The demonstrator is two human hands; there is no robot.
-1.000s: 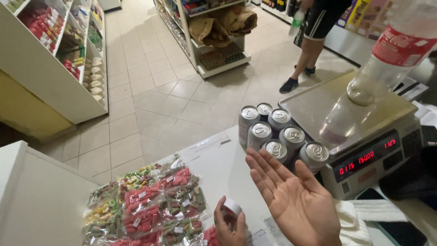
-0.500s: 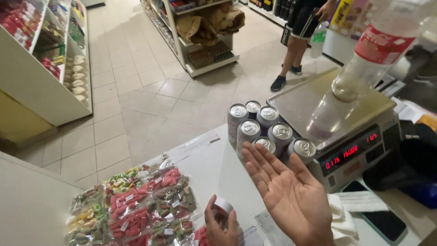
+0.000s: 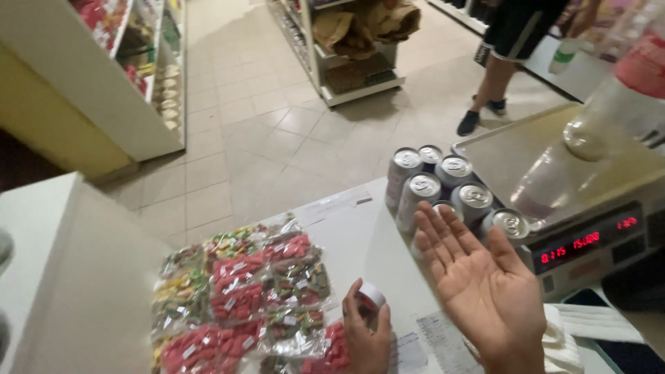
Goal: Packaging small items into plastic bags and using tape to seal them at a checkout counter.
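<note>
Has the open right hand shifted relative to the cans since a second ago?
No. The right hand is palm up, fingertips just in front of the cans, as before; only the camera shifted.

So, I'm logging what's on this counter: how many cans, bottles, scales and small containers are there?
Silver aluminium drink cans: 7
Clear plastic bottle with red label: 1
Grey electronic weighing scale: 1
Small white-capped container in the left hand: 1
Total: 10
</note>
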